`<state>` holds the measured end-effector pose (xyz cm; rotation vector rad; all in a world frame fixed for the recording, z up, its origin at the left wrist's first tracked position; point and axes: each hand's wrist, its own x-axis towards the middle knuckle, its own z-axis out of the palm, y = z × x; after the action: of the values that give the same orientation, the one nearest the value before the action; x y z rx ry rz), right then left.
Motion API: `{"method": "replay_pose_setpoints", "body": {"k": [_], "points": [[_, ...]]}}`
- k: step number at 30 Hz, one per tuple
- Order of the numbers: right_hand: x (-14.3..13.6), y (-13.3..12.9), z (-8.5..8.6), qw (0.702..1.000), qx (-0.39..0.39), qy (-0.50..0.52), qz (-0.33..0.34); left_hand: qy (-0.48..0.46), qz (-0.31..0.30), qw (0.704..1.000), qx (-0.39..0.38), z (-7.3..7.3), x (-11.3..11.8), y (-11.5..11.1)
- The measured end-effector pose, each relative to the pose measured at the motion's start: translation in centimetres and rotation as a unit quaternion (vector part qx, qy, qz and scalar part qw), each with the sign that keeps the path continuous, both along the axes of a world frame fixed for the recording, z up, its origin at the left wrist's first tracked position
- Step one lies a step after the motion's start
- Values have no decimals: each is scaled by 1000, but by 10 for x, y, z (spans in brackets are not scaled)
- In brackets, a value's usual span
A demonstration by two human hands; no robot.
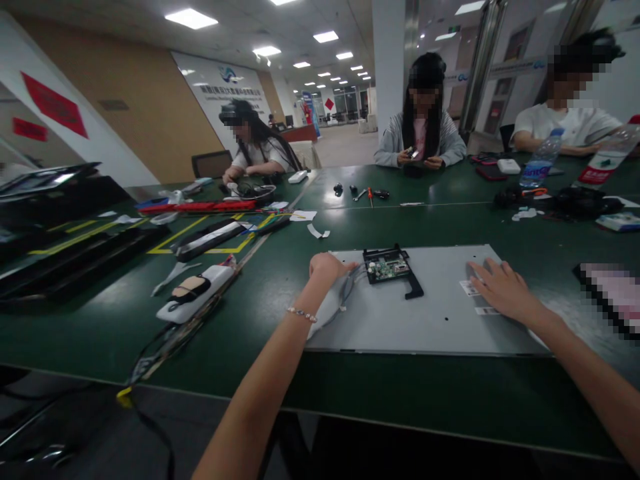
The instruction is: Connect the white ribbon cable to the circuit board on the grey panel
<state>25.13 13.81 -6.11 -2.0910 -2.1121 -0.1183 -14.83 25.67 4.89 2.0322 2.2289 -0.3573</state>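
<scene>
- Green table (430,387): carries everything noted below.
- Three people: seated across it.
- Gray panel (420,330): flat on the table before the wearer, long axis left to right, long side along the near table edge.
- White device (200,293): left of the panel, well apart.
- Bottles: two, beyond the panel's far right.
- Right hand (505,290): fingers spread wide, palm down on the panel's right part, partly over white labels; grasps nothing.
- Left hand (330,267): at the far left corner, fingers curled, beside gray cables (346,287); cannot tell whether pinched.
- Circuit board (390,268): in a black bracket near the far edge.
- Orange screwdriver (371,195): beyond the panel.
</scene>
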Motion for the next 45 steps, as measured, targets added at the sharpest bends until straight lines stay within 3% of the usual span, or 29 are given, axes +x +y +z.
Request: {"method": "replay_pose_setpoints", "body": {"k": [5, 13, 16, 19, 21, 24, 29, 37, 45], "points": [[1, -3, 3, 1000, 0, -1, 1, 43, 56, 997, -9, -2, 17, -19], [6, -6, 5, 1000, -13, -2, -3, 49, 1, 998, 24, 4, 16, -39], [6, -7, 7, 1000, -16, 2, -9, 43, 8, 995, 92, 8, 15, -46], [4, -5, 8, 1000, -17, 2, -12, -19, -83, 973, 214, 8, 16, -47], [4, -3, 7, 1000, -16, 1, -12, -111, -171, 951, 233, 4, 17, -43], [5, -1, 6, 1000, -12, 7, 2, -250, -258, 918, 166, -6, 18, -35], [8, 1, 2, 1000, -11, 13, 9, -370, -317, 872, 34, -23, 16, -28], [9, 1, 3, 1000, -12, 15, 4, -418, -353, 836, 31, -29, 23, -30], [8, 1, 5, 1000, -6, 26, 5, -421, -367, 829, -6, -23, 42, -53]]}}
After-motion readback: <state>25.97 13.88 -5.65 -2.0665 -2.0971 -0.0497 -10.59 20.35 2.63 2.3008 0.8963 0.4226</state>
